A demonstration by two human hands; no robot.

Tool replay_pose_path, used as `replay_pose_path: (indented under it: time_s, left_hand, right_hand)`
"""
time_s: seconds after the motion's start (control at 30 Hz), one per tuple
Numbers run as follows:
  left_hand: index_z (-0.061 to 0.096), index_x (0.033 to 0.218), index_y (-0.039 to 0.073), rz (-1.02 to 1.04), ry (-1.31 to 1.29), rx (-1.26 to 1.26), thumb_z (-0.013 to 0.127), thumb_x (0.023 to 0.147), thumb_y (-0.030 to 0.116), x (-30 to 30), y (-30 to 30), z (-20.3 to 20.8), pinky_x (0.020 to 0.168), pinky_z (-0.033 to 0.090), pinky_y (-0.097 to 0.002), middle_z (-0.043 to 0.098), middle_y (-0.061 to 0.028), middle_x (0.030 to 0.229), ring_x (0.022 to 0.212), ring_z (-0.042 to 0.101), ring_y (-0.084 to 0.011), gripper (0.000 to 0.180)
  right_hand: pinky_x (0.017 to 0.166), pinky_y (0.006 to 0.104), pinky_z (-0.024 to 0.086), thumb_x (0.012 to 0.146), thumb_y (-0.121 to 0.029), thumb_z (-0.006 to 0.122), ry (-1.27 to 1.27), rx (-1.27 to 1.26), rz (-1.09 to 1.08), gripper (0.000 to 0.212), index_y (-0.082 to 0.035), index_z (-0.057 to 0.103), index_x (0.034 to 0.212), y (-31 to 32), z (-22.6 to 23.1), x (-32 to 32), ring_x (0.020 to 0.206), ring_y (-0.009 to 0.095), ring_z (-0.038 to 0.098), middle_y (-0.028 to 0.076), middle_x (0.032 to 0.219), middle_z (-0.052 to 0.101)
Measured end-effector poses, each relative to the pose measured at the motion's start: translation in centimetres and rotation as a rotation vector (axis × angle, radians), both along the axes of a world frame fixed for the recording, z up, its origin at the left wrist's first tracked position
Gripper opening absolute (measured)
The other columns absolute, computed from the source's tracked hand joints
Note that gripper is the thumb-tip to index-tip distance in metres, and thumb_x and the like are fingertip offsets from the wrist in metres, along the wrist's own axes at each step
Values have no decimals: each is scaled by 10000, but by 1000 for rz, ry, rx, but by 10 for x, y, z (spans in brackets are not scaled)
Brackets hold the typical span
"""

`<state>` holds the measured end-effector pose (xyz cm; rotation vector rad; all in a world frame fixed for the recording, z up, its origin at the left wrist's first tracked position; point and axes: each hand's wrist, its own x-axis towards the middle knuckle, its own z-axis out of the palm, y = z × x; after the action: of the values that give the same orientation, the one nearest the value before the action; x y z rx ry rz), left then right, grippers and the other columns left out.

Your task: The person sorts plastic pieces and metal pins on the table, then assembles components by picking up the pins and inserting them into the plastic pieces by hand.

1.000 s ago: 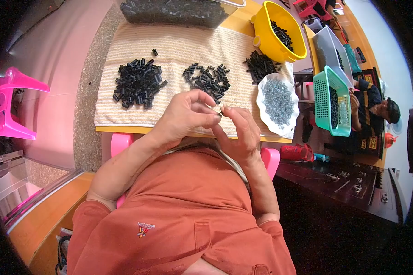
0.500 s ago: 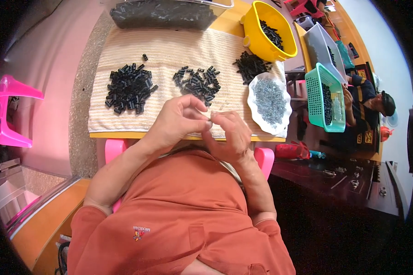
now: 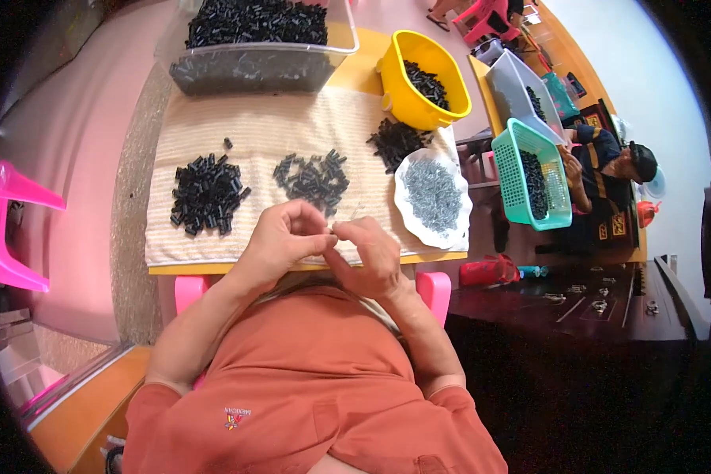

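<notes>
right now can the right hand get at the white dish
Likely yes: the white dish sits ahead and to the right of the right hand, with only towel visible between them; the left hand is on the other side.

Worn on the head, the left of two fisheye cameras looks down over a red shirt onto the close-by surface, reaching a pink stool at its left edge.

The bright view bends near dark corners.
</notes>
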<state>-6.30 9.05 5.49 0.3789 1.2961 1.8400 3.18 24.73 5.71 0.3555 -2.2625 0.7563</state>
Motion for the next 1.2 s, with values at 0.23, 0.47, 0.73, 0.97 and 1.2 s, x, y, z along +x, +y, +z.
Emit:
replay_pose_path:
  time_s: [0.23,0.47,0.73,0.97,1.2]
  left_hand:
    - [609,946,29,3,-3,26,729,848,12,5,-1,2,666,506,-218,661,-23,844,741,614,-74,156]
    - [605,949,17,7,1,6,723,870,53,4,1,5,652,514,-227,659,-46,821,707,620,-90,147]
    - [610,949,18,-6,7,6,717,886,87,6,2,3,649,511,-220,658,-39,813,701,616,-82,142]
    - [617,956,32,15,18,-21,695,912,116,9,-2,5,655,512,-217,661,-29,826,728,616,-65,123]
    - [631,953,32,47,0,-23,693,914,119,8,4,7,685,528,-224,683,-39,854,772,637,-82,114]
  right_hand:
    - [689,377,546,691,-19,792,-81,-62,-42,432,-10,610,1082,0,-3,6,821,317,646,150,957,644]
    - [741,377,549,694,-27,792,-129,-98,-38,391,-9,631,1050,6,-1,7,878,319,649,153,1005,634]
    - [742,364,560,734,-52,791,-200,-185,-35,361,-9,637,1057,7,-4,12,866,300,661,158,1029,638]
    - [647,319,565,769,-79,791,-186,-206,-12,341,2,630,1059,8,8,14,778,254,666,159,1015,643]
    - [603,284,507,750,43,765,-76,-205,-151,357,9,622,1076,48,24,1,681,167,638,130,959,647]
